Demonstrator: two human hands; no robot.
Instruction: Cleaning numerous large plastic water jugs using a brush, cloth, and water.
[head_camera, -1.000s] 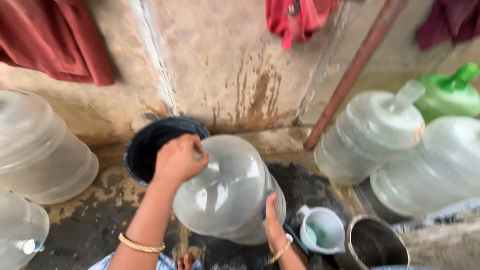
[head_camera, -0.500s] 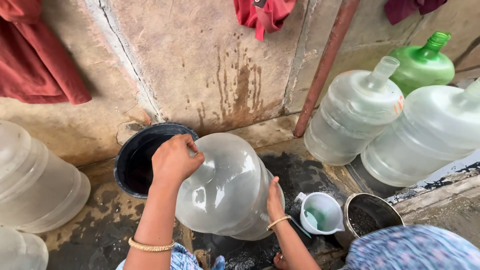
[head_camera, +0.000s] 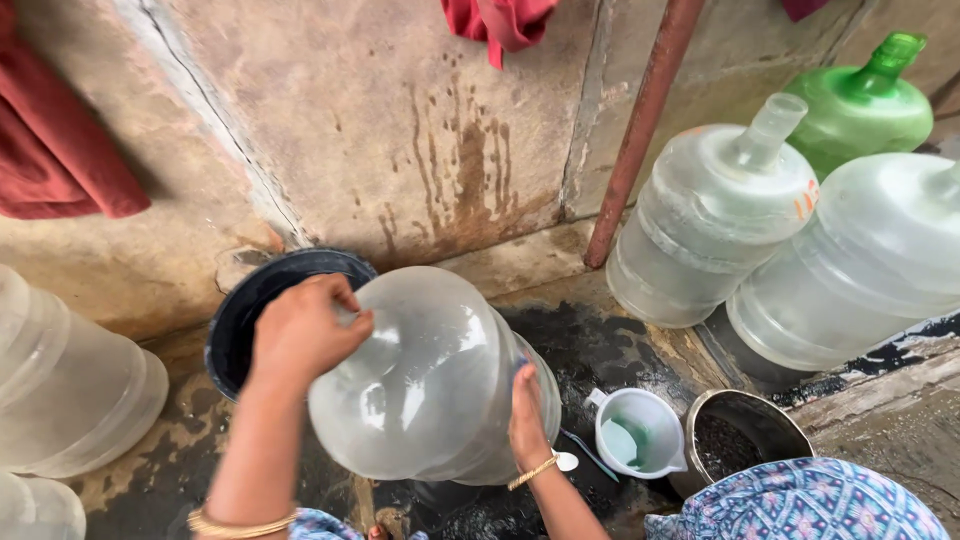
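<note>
A large clear plastic water jug (head_camera: 430, 380) lies tilted on its side over wet ground, its neck end toward a black bucket (head_camera: 250, 305). My left hand (head_camera: 305, 330) grips the jug's neck end at the upper left. My right hand (head_camera: 527, 415) presses flat against the jug's lower right side, near its base. Both wrists carry gold bangles. The jug's mouth is hidden under my left hand.
A white mug (head_camera: 640, 435) and a dark metal pot (head_camera: 745, 435) stand right of the jug. Two clear jugs (head_camera: 715, 215) (head_camera: 860, 270) and a green one (head_camera: 865, 105) stand at right, another clear jug (head_camera: 70, 385) at left. A rusty pipe (head_camera: 640, 130) runs up the stained wall.
The view has shifted left and closer. The jug and both hands keep nearly the same grip; the jug has tipped slightly further toward the black bucket.
</note>
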